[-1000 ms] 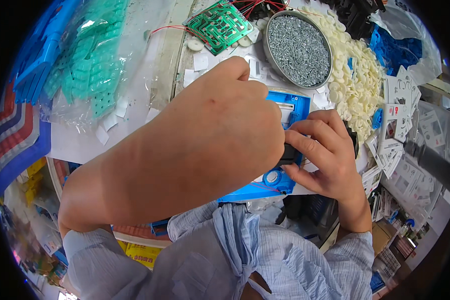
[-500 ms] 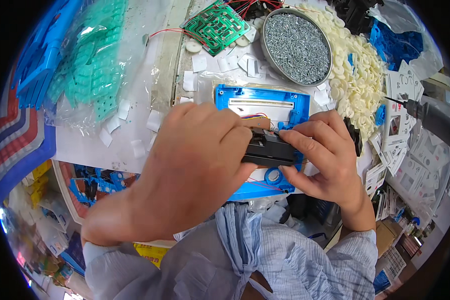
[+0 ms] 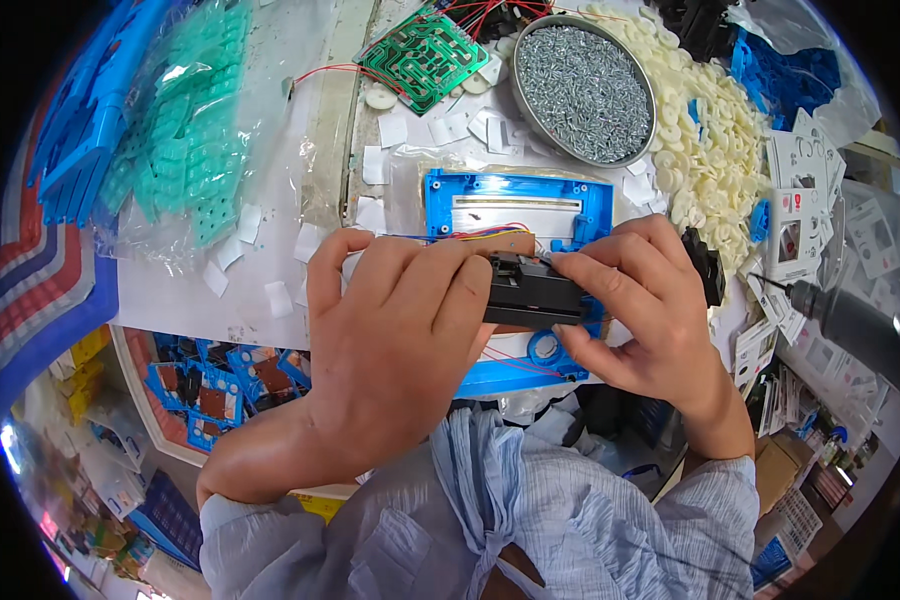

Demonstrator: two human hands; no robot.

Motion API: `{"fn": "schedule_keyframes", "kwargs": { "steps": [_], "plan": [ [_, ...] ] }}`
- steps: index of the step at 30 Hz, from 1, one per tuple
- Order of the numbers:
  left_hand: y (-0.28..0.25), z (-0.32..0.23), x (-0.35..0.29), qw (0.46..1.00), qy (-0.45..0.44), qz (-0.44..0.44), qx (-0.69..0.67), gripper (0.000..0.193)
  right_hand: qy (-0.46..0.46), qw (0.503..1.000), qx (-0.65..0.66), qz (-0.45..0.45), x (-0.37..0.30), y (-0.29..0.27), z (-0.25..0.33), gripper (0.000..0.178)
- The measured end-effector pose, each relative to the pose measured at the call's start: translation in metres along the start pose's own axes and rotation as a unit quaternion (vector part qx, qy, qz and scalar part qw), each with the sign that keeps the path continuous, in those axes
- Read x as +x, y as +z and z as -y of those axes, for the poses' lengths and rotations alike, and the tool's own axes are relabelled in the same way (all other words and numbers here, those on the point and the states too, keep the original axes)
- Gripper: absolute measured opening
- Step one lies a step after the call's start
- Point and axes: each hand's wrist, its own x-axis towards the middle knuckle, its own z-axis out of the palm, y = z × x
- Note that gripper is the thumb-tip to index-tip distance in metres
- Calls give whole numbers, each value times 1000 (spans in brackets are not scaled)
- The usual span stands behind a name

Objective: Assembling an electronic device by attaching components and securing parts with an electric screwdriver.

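From where I stand, L hand (image 3: 400, 325) and R hand (image 3: 655, 305) are clamped on opp. ends of a blk plastic unit (image 3: 535, 298), positioned over the blue housing (image 3: 515, 183); hands + unit obstruct view of the housing's ctr. and lower L side. Adj. items: round bowl (image 3: 526, 118) w/ metal screws (image 3: 585, 90) beyond, PCB (image 3: 425, 62) to its L, cream disc pile (image 3: 715, 150) to its R, bagged teal parts (image 3: 185, 130) far L, blk driver tool (image 3: 855, 325) far R.

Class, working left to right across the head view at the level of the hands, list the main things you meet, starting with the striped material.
Red, white and blue striped material → left hand → black plastic housing → right hand → dark power screwdriver
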Motion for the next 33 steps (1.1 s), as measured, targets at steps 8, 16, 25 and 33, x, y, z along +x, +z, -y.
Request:
{"fn": "schedule_keyframes", "kwargs": {
  "steps": [8, 16, 25, 33],
  "plan": [
    [2, -1, 1, 1000, 21, 6, 19, 45, 1, 1000, 20, -2, -5, 1, -1, 53],
    [8, 3, -5, 1000, 25, 1, -7, 50, 14, 997, -77, 17, -41, -79, 45, 56],
    [2, -1, 7, 998, 30, 24, -47, 47, -61, 718, 551, -422, -108, -172, -66, 71],
    [8, -4, 5, 997, 52, -10, -56, 46, -15, 839, 406, -362, 15, -125, -65, 87]
  ]
}}
